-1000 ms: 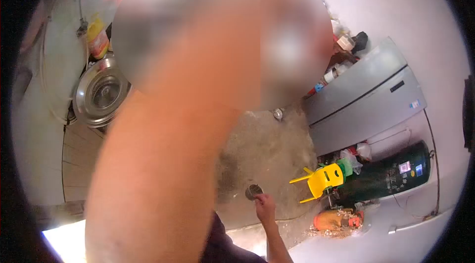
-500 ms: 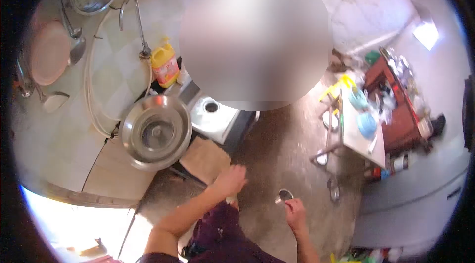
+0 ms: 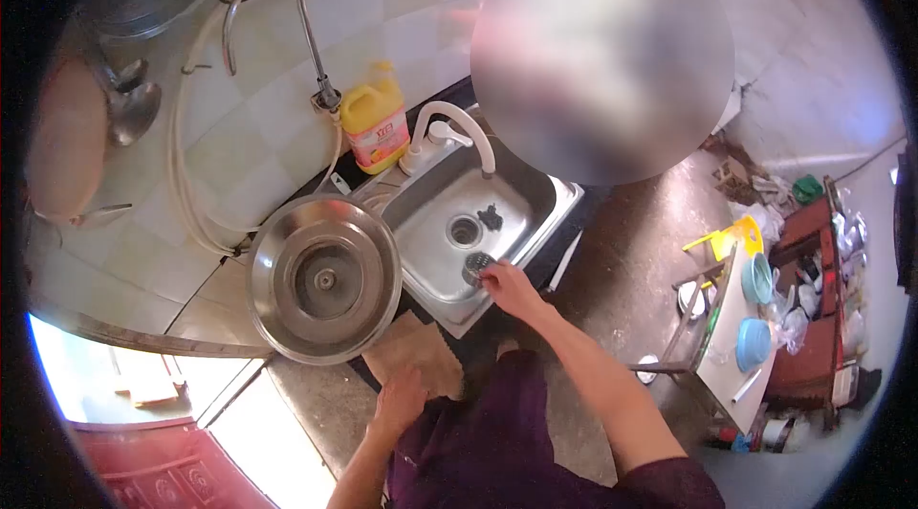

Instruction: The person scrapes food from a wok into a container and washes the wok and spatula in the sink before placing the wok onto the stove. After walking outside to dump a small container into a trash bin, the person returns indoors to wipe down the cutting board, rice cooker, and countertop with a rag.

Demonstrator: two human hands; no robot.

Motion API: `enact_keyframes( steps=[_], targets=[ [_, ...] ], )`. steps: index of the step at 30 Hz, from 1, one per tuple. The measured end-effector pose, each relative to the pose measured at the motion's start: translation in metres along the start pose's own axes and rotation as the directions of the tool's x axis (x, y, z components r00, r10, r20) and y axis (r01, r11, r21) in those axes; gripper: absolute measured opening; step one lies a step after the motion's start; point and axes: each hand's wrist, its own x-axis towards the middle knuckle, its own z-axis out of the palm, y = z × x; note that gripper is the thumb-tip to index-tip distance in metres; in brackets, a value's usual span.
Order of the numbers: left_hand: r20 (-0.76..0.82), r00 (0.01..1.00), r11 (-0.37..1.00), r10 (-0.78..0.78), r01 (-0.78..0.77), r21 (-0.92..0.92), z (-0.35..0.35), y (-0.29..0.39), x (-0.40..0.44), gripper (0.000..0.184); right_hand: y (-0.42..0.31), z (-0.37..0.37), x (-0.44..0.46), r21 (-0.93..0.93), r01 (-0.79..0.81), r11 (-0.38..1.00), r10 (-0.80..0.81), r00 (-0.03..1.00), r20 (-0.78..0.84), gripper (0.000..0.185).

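Observation:
My right hand pinches the edge of a small round metal sink strainer. It is held over the near side of the steel sink. Below it lies the drain opening, with a dark wet clump of scraps beside it on the basin floor. My left hand rests low against a brown sheet, which looks like cloth or paper, at the counter's front edge. Its fingers look extended along the sheet and hold nothing that I can see.
A big steel basin stands left of the sink. Behind are a white curved faucet, a tall metal tap and a yellow jug. Ladles hang at left. At right, a small table bears blue bowls.
My right hand has brought the strainer from above the floor on the right to over the sink. My left hand has shifted down and left along the brown sheet. The view has turned.

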Motion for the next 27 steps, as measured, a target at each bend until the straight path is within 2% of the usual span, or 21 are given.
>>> enact_keyframes(
  steps=[1,3,6,7,10,12,15,16,19,21,23,24,25,26,27],
  targets=[
    [-0.018,0.999,0.998,-0.046,0.045,-0.043,-0.001,0.003,0.003,0.035,0.014,0.008,0.026,-0.019,-0.058,0.998,0.059,0.994,0.096,0.016],
    [-0.046,0.986,0.977,-0.162,0.154,-0.146,-0.017,0.02,0.007,0.037,0.057,0.034,0.073,-0.077,-0.084,0.993,0.097,0.978,0.183,0.016],
    [0.027,0.939,0.913,-0.342,0.339,-0.228,-0.043,0.04,0.017,0.039,0.104,0.071,0.122,-0.107,-0.153,0.982,0.167,0.977,0.132,0.017],
    [0.069,0.917,0.887,-0.392,0.397,-0.236,-0.045,0.043,0.02,0.039,0.123,0.083,0.137,-0.178,-0.123,0.976,0.157,0.968,0.197,0.021],
    [-0.059,0.88,0.863,-0.472,0.447,-0.236,-0.043,0.057,0.026,0.035,0.169,0.11,0.148,-0.192,-0.09,0.977,0.148,0.938,0.314,0.033],
    [0.04,0.834,0.799,-0.551,0.541,-0.262,-0.054,0.07,0.037,0.035,0.203,0.124,0.144,-0.277,-0.078,0.958,0.192,0.89,0.414,0.039],
    [0.089,0.729,0.686,-0.678,0.672,-0.279,-0.042,0.075,0.049,0.034,0.232,0.111,0.149,-0.15,-0.041,0.988,0.114,0.845,0.523,0.043],
    [0.094,0.69,0.646,-0.718,0.71,-0.279,-0.033,0.076,0.048,0.033,0.242,0.104,0.151,-0.117,0.013,0.993,0.046,0.87,0.491,0.036],
    [-0.374,0.553,0.64,-0.745,0.75,-0.166,-0.059,0.111,0.084,0.028,0.211,0.045,0.185,-0.221,-0.079,0.972,0.19,0.82,0.54,0.026],
    [-0.399,0.514,0.585,-0.759,0.808,-0.071,-0.052,0.12,0.095,0.028,0.224,0.042,0.195,-0.143,-0.06,0.988,0.114,0.904,0.411,0.02],
    [-0.368,0.523,0.596,-0.769,0.795,-0.114,-0.049,0.124,0.123,0.029,0.229,0.039,0.218,-0.069,-0.065,0.996,0.083,0.946,0.312,0.019],
    [-0.309,0.559,0.627,-0.769,0.753,-0.198,-0.066,0.13,0.147,0.031,0.213,0.035,0.236,0.142,-0.348,0.927,0.255,0.861,0.44,0.024],
    [-0.247,0.598,0.648,-0.762,0.708,-0.283,-0.08,0.131,0.165,0.032,0.197,0.03,0.247,0.505,-0.503,0.702,0.272,0.844,0.462,0.028],
    [-0.116,0.697,0.674,-0.708,0.618,-0.405,-0.08,0.121,0.177,0.027,0.166,0.016,0.256,0.758,-0.562,0.329,0.275,0.826,0.493,0.032],
    [-0.129,0.686,0.641,-0.716,0.572,-0.513,-0.078,0.116,0.196,0.023,0.14,0.005,0.269,0.813,-0.53,0.239,0.266,0.841,0.47,0.031]
  ],
)
